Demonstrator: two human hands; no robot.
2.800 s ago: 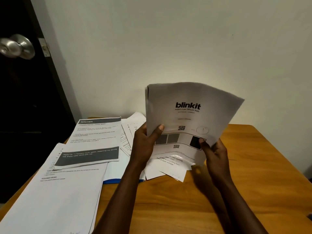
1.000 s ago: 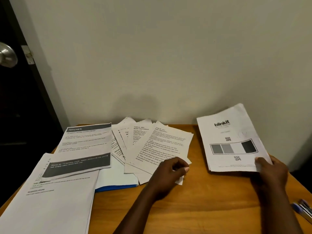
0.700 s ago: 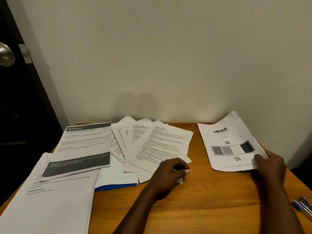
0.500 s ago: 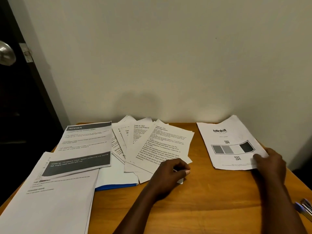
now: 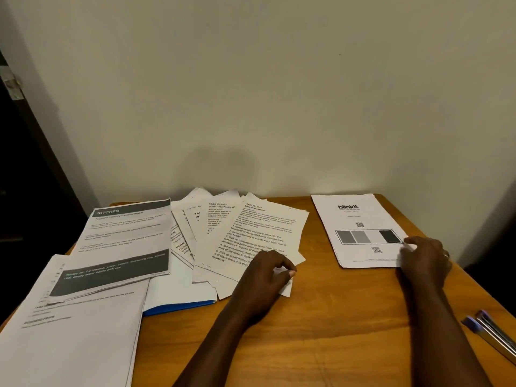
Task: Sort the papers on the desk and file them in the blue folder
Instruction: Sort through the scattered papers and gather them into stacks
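A: Hands first. Left hand (image 5: 265, 275) lay curled on the near corner of the fanned papers (image 5: 251, 236), fingertips pinching the lower sheets' edge. Right hand (image 5: 424, 258) lay on the near right corner of the blinkit sheet (image 5: 360, 230), fingers bent over the paper's edge; pinching or only pressing, couldn't tell.

B: The rest, largest down?

A: Wooden desk (image 5: 321, 331) under both forearms. Left of the left hand, a big white stack (image 5: 75, 339) reached the near edge; on it, tilted, the KITCHEN sheet (image 5: 122, 247). Blinkit sheet lay flat on bare wood, apart from the fan.

B: Blue folder?

A: Blue folder (image 5: 178, 307) sat just left of the left wrist, mostly buried under papers, only a blue edge strip showing. Two pens (image 5: 491, 335) lay right of the right forearm at the desk's edge, purple-tipped.
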